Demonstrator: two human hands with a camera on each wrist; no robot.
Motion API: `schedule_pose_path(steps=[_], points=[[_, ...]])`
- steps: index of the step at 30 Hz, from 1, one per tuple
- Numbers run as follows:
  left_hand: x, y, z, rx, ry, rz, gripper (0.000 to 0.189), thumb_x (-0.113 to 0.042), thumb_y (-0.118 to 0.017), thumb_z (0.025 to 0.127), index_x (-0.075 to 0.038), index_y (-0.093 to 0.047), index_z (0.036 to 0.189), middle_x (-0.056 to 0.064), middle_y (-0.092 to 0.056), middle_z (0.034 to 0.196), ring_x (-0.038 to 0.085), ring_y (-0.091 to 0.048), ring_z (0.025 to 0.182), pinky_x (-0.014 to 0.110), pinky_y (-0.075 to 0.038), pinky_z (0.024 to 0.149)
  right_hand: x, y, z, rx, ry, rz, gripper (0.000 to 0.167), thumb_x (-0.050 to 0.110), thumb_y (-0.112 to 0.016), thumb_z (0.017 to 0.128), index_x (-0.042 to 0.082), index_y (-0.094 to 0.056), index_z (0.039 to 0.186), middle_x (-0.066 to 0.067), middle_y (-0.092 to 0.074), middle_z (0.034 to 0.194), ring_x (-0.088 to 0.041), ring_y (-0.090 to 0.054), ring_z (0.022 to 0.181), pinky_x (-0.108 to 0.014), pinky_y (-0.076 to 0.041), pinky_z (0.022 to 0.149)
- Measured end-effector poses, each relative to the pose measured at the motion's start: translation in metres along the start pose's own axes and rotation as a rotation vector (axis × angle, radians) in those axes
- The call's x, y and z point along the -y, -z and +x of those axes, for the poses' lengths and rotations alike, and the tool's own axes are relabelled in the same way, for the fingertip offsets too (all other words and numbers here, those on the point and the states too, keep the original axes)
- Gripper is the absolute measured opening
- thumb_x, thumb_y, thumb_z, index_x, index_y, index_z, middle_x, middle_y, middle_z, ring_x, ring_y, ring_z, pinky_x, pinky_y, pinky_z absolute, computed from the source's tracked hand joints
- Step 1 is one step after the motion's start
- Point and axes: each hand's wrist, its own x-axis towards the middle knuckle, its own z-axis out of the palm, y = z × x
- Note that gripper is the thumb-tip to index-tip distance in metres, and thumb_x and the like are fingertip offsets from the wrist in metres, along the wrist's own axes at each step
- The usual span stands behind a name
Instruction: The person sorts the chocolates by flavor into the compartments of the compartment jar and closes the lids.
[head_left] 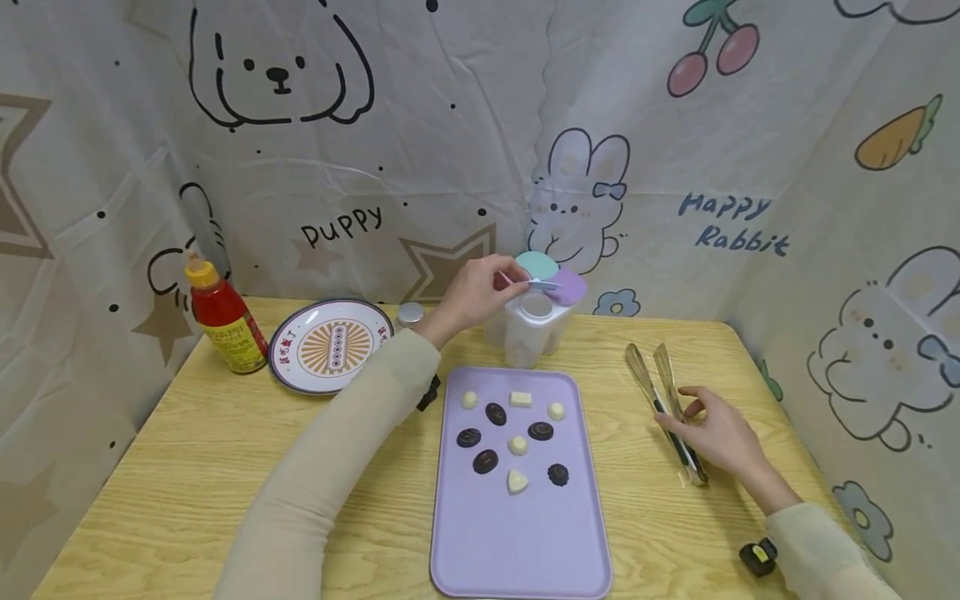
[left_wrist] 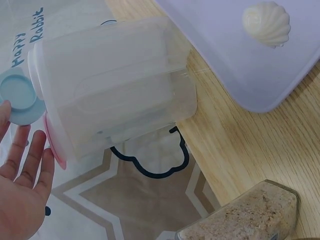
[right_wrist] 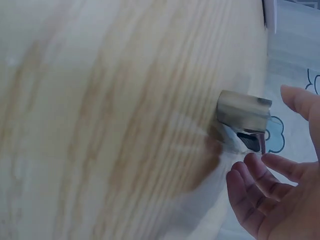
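Observation:
My left hand [head_left: 483, 292] pinches the raised light-blue lid [left_wrist: 19, 95] of a clear plastic container [head_left: 525, 333] at the back of the table. The container's opening shows beneath that lid, beside a green lid [head_left: 537, 265] and a purple lid [head_left: 568, 288]. A pink lid [left_wrist: 54, 140] shows behind my fingers in the left wrist view. On the right, my right hand [head_left: 716, 433] is at metal tongs [head_left: 667, 402] with dark grips, its thumb and fingers spread around them. The tongs' rounded end appears past the fingertips in the right wrist view.
A purple tray [head_left: 517, 542] with several dark and white chocolates lies in the middle. At the back left are a red sauce bottle [head_left: 228, 321], a patterned plate [head_left: 288, 354] and a jar of brown grains [left_wrist: 245, 215]. A fabric curtain surrounds the table.

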Motion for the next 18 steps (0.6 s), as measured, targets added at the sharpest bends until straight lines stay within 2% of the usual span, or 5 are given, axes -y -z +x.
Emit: schedule_pose_path(steps=[5, 11, 18], points=[[0.000, 0.000, 0.000, 0.000, -0.002, 0.004, 0.015, -0.025, -0.072, 0.102, -0.014, -0.073, 0.112, 0.006, -0.075, 0.114, 0.019, -0.068, 0.098, 0.031, -0.058, 0.087, -0.002, -0.003, 0.005, 0.038, 0.011, 0.006, 0.085, 0.059, -0.070, 0.096, -0.003, -0.046, 0.149, -0.021, -0.070, 0.109, -0.023, -0.064, 0.082, -0.033, -0.046, 0.065], [-0.001, -0.001, 0.000, 0.002, 0.000, -0.002, 0.015, -0.025, -0.072, 0.102, -0.014, -0.073, 0.112, 0.005, -0.074, 0.113, 0.019, -0.068, 0.097, 0.030, -0.058, 0.086, -0.002, -0.006, 0.011, 0.046, 0.024, 0.005, 0.079, 0.051, -0.074, 0.096, -0.006, -0.049, 0.144, -0.014, -0.069, 0.098, -0.018, -0.058, 0.075, -0.030, -0.043, 0.065], [-0.001, -0.001, 0.000, 0.003, 0.011, 0.004, 0.016, -0.026, -0.072, 0.102, -0.014, -0.073, 0.113, 0.005, -0.074, 0.114, 0.018, -0.067, 0.097, 0.029, -0.057, 0.085, 0.003, -0.007, 0.020, 0.057, 0.024, 0.002, 0.071, 0.045, -0.075, 0.096, -0.003, -0.052, 0.144, -0.010, -0.067, 0.096, -0.018, -0.054, 0.074, -0.030, -0.040, 0.066]])
